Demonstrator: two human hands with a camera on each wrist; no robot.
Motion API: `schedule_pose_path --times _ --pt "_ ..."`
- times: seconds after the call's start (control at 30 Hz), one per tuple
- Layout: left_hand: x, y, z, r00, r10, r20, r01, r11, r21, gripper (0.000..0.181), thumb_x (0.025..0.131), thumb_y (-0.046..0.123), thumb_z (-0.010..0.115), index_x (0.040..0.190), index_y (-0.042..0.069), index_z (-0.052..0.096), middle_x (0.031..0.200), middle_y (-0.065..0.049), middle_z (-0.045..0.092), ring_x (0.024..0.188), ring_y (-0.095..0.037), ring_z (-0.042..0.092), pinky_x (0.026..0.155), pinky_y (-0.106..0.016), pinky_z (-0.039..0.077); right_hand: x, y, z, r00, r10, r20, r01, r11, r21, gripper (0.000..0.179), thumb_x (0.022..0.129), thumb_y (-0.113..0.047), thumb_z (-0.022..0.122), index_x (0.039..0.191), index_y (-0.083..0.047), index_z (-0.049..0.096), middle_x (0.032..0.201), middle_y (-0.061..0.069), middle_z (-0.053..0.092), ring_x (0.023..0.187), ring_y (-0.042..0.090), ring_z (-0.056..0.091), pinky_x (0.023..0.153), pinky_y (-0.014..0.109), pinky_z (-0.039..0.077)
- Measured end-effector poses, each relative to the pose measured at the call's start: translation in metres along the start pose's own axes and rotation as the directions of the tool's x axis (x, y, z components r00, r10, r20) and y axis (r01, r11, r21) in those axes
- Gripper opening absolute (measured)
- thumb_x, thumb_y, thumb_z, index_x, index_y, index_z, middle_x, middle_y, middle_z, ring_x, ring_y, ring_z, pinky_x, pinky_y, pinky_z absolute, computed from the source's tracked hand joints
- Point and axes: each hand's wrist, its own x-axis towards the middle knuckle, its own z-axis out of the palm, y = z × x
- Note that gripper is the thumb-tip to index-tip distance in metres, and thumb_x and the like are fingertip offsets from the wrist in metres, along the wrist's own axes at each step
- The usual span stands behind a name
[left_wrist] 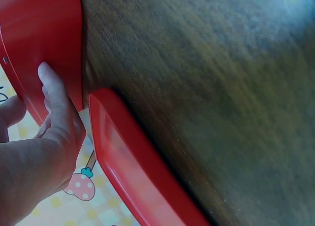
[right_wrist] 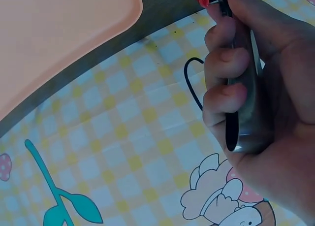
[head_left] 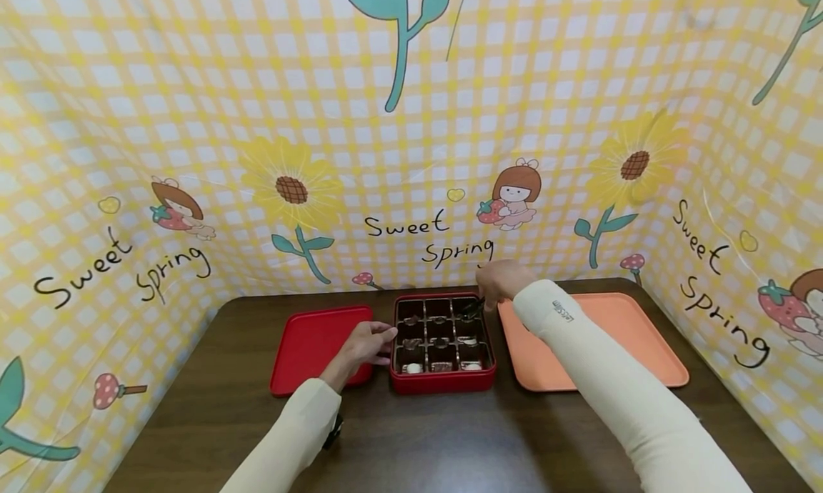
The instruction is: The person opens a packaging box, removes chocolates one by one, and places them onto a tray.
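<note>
A red box (head_left: 444, 384) with a dark divided insert stands mid-table. Brown and white pieces, which look like chocolates (head_left: 441, 367), lie in its compartments. My left hand (head_left: 366, 343) is at the box's left side. In the left wrist view, its extended fingertip (left_wrist: 45, 71) touches the red wall, and the thumb is apart from the fingers. My right hand (head_left: 504, 282) is above the box's far right corner. It grips dark metal tongs (right_wrist: 251, 103), with fingers curled round them. The tongs' dark tip reaches into the far right compartment; whether it pinches a piece is too small to tell.
A red lid (head_left: 315, 350) lies left of the box, partly behind my left hand. At the right is an orange tray (head_left: 643, 343), partly covered by my right sleeve. A patterned cloth (head_left: 411, 143) hangs behind the brown table (head_left: 411, 443).
</note>
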Motion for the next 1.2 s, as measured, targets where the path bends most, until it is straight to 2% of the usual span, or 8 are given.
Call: schedule_pose_path --times 0.1,0.17,0.37,0.73,1.03,1.2 --pt "-0.0003 -0.0008 -0.0004 1.000 -0.002 0.002 0.002 1.000 0.001 0.038 0.101 0.019 0.060 0.129 -0.006 0.058 0.114 -0.020 0.066 0.090 -0.026 0.068 0.069 -0.039 0.063 0.0004 -0.0001 -0.0002 1.000 0.011 0.006 -0.011 1.000 0.015 0.018 0.092 -0.023 0.074 0.109 -0.016 0.072 0.081 0.001 0.068 0.065 0.013 0.054 0.061 0.029 0.045" --pt "-0.0005 -0.0009 -0.0005 1.000 0.000 0.002 0.000 1.000 0.002 0.038 0.101 0.019 0.061 0.129 -0.006 0.058 0.114 -0.020 0.065 0.090 -0.026 0.068 0.069 -0.039 0.063 0.0012 0.0001 -0.0003 1.000 0.016 0.015 -0.016 0.999 0.031 0.018 0.093 -0.023 0.073 0.109 -0.016 0.072 0.079 0.001 0.069 0.064 0.013 0.054 0.060 0.029 0.045" --pt "-0.0001 -0.0004 -0.0004 1.000 0.002 0.000 -0.002 1.000 -0.004 0.038 0.100 0.020 0.061 0.128 -0.006 0.059 0.112 -0.020 0.066 0.089 -0.025 0.068 0.068 -0.038 0.063 0.0024 0.0008 -0.0002 1.000 0.002 0.009 -0.003 0.999 0.041 0.021 0.093 -0.023 0.073 0.112 -0.015 0.072 0.075 -0.001 0.070 0.076 0.015 0.062 0.068 0.032 0.047" --pt "-0.0003 -0.0009 -0.0003 1.000 0.002 0.001 -0.002 1.000 -0.003 0.038 0.101 0.020 0.061 0.129 -0.006 0.059 0.113 -0.020 0.066 0.091 -0.026 0.068 0.069 -0.039 0.063 0.0028 0.0023 0.0000 1.000 -0.012 0.013 0.011 0.999 0.041 0.021 0.093 -0.022 0.072 0.113 -0.014 0.072 0.077 -0.001 0.070 0.080 0.016 0.064 0.072 0.033 0.048" --pt "0.0003 -0.0029 -0.0002 1.000 0.003 0.003 -0.003 1.000 -0.008 0.037 0.101 0.019 0.060 0.129 -0.005 0.059 0.112 -0.019 0.066 0.089 -0.025 0.068 0.069 -0.039 0.063 0.0009 0.0033 0.0009 0.999 -0.026 0.022 0.025 0.997 0.067 0.015 0.095 -0.018 0.069 0.109 -0.014 0.072 0.076 0.003 0.069 0.062 0.012 0.052 0.059 0.028 0.042" --pt "0.0007 -0.0031 0.0004 1.000 0.009 -0.006 -0.009 1.000 -0.009 0.036 0.101 0.018 0.060 0.128 -0.005 0.060 0.112 -0.019 0.066 0.089 -0.025 0.068 0.070 -0.040 0.063 0.0009 0.0023 0.0012 0.999 -0.031 0.018 0.030 0.999 0.046 0.016 0.096 -0.019 0.068 0.110 -0.013 0.072 0.085 0.002 0.070 0.077 0.017 0.061 0.065 0.030 0.045"
